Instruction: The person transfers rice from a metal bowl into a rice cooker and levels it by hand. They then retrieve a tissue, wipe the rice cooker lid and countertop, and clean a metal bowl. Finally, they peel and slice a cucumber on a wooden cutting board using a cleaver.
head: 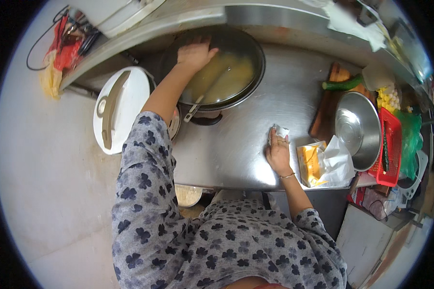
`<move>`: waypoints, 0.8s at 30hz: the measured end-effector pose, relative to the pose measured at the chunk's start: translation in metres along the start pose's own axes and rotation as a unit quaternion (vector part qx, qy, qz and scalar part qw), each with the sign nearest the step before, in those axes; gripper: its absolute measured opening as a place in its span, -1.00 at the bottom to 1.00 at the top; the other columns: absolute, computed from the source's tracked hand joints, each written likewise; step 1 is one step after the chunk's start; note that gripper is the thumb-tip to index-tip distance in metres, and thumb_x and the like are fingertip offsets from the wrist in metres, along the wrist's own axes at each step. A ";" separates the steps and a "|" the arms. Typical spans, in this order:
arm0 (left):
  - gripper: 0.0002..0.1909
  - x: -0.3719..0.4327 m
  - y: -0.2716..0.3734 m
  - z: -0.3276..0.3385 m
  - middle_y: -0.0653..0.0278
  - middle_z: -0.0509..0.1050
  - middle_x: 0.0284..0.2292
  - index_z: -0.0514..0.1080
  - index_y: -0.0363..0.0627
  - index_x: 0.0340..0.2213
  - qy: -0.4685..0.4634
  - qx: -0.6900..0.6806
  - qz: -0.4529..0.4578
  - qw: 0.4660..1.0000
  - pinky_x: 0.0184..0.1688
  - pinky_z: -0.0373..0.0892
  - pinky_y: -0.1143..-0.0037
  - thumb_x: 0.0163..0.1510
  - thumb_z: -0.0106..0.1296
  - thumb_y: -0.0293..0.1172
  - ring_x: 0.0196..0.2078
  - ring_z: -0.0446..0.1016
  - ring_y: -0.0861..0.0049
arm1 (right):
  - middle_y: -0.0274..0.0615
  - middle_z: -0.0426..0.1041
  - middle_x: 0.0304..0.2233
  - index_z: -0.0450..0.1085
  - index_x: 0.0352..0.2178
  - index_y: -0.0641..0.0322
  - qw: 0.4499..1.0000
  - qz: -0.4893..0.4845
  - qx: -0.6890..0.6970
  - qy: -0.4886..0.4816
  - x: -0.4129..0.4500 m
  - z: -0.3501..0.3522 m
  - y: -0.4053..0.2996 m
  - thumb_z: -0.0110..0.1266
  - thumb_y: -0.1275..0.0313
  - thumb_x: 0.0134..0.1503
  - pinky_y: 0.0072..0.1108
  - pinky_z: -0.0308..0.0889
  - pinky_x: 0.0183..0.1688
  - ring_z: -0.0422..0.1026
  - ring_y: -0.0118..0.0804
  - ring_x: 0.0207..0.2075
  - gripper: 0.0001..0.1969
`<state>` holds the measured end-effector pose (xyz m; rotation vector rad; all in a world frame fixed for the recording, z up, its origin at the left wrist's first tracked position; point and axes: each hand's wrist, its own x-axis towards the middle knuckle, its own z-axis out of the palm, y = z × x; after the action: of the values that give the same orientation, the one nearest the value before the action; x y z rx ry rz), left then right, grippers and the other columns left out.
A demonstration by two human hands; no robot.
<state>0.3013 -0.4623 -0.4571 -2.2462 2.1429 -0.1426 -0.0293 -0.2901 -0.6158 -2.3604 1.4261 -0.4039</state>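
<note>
A wide dark pan (257,77) with yellowish liquid or food in it stands at the back of the steel counter. Over its upper left part is my left hand (195,54), fingers spread and slightly blurred; whether it touches the pan is unclear. A long-handled utensil (194,109) lies across the pan's near rim. My right hand (278,153) rests on a crumpled white tissue (281,130) on the counter. Just right of that hand sits an orange and white pack of tissues (311,164) with one sheet sticking out.
A round white lid (134,94) with a long handle is at the left. On the right are a wooden cutting board (320,119), a cucumber (341,85), a steel bowl (371,133), a red plastic basket (395,144) and a green plastic bag (412,137). A raised metal ledge (274,18) borders the back.
</note>
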 end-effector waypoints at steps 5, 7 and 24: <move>-0.67 -0.094 0.009 -0.039 0.08 0.42 -0.19 0.39 -0.13 -0.18 0.245 -0.240 0.162 0.925 -0.14 0.34 0.33 0.00 0.00 -0.29 -0.15 0.40 0.18 | 0.11 0.42 -0.40 -0.04 0.06 0.64 0.995 -0.091 0.033 0.027 -0.009 0.026 -0.055 -0.10 0.33 0.03 -0.04 -0.07 0.12 0.41 -0.01 -0.32 -0.34; -0.74 -0.158 0.010 -0.056 0.12 0.44 -0.30 0.42 -0.11 -0.27 0.279 -0.300 0.176 0.895 -0.23 0.34 0.37 -0.08 0.05 -0.40 -0.26 0.41 0.25 | 0.16 0.42 -0.33 -0.16 0.10 0.61 0.991 -0.086 0.040 -0.093 -0.008 0.030 -0.083 -0.14 0.18 0.08 -0.01 -0.14 0.13 0.34 0.15 -0.12 -0.25; -0.86 -0.542 0.059 -0.017 0.13 0.46 -0.47 0.43 -0.33 -0.37 0.152 -0.438 -0.461 0.756 -0.37 0.33 0.57 0.06 -0.10 -0.53 -0.44 0.44 0.49 | 0.15 0.16 0.06 0.20 -0.07 0.54 0.848 -0.490 0.149 -0.136 -0.027 0.181 -0.326 -0.19 0.38 0.04 -0.23 -0.14 0.20 0.06 0.01 0.16 -0.54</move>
<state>0.2165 0.0768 -0.4688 -3.8627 0.9398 0.6687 0.2912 -0.0989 -0.6368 -2.5491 -0.0722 -0.4545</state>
